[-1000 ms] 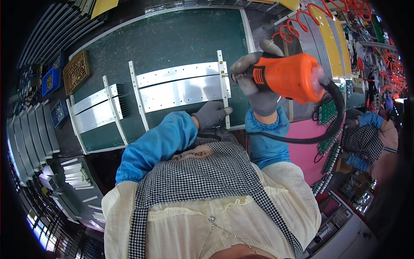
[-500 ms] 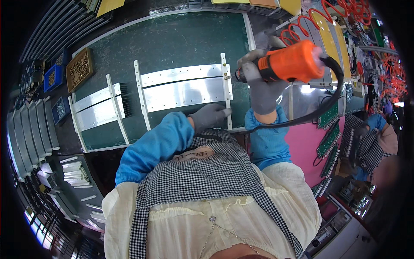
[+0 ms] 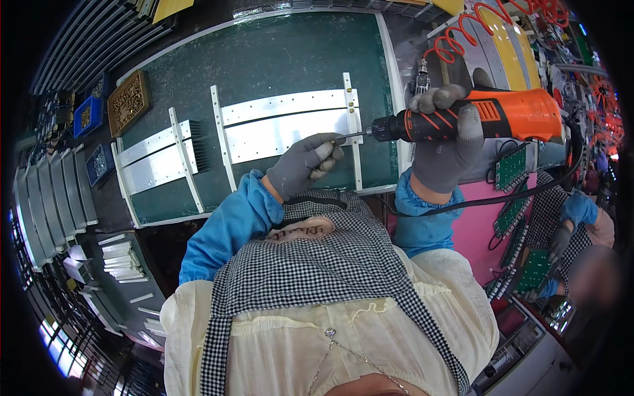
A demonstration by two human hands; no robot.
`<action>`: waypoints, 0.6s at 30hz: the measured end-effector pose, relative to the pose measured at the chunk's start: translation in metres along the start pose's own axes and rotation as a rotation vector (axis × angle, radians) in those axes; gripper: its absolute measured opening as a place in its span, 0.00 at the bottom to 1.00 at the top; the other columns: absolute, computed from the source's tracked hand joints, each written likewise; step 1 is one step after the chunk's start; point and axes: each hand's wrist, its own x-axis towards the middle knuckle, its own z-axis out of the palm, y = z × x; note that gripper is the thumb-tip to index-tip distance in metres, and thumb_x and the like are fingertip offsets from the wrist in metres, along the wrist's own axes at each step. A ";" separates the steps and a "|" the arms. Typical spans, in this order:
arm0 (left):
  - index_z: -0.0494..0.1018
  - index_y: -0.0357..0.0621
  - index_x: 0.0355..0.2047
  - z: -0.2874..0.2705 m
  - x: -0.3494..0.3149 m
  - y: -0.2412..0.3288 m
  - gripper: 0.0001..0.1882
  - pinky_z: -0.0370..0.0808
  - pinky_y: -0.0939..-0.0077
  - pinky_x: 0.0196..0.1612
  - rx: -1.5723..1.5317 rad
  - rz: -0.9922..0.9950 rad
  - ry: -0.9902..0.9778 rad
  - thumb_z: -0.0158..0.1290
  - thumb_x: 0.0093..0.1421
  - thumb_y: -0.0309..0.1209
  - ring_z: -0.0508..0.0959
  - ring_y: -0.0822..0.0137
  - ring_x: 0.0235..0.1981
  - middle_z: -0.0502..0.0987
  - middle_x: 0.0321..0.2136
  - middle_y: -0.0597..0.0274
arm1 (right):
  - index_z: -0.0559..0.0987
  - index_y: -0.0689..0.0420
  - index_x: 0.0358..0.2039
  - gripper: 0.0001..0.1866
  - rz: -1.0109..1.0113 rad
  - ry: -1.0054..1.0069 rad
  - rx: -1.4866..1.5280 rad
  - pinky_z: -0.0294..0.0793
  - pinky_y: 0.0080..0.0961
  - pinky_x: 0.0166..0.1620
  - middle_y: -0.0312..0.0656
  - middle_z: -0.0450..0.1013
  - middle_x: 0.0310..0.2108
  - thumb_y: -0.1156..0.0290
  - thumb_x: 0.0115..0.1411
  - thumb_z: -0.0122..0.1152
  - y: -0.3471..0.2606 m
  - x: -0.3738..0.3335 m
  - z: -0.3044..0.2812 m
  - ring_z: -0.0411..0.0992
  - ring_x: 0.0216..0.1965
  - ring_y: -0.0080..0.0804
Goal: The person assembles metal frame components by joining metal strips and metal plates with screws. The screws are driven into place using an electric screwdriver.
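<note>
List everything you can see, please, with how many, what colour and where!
workbench: one, green-topped, before the person
silver panels: four, shiny silver, on the workbench
white strips: four, white, across the panels' ends
power driver: one, orange and black, in the right hand
blue bins: three, blue, at the bench's left
tray: one, tan, beside the blue bins
coiled hose: one, red, upper right
circuit boards: several, green, right
co-worker: one, checked apron, far right
clutter: uncounted, mixed colours, blurred toward edges
apron: one, black-and-white, on the person
sleeves: two, blue, on the forearms
left hand: one, grey-gloved, at the driver's tip
right hand: one, grey-gloved, around the driver
</note>
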 end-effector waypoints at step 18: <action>0.70 0.36 0.58 0.021 0.000 0.006 0.20 0.67 0.88 0.28 0.562 -0.032 0.223 0.48 0.66 0.28 0.69 0.81 0.25 0.77 0.32 0.64 | 0.63 0.57 0.59 0.24 0.039 0.317 -0.094 0.77 0.42 0.41 0.42 0.73 0.31 0.68 0.64 0.54 0.002 -0.016 -0.015 0.74 0.32 0.36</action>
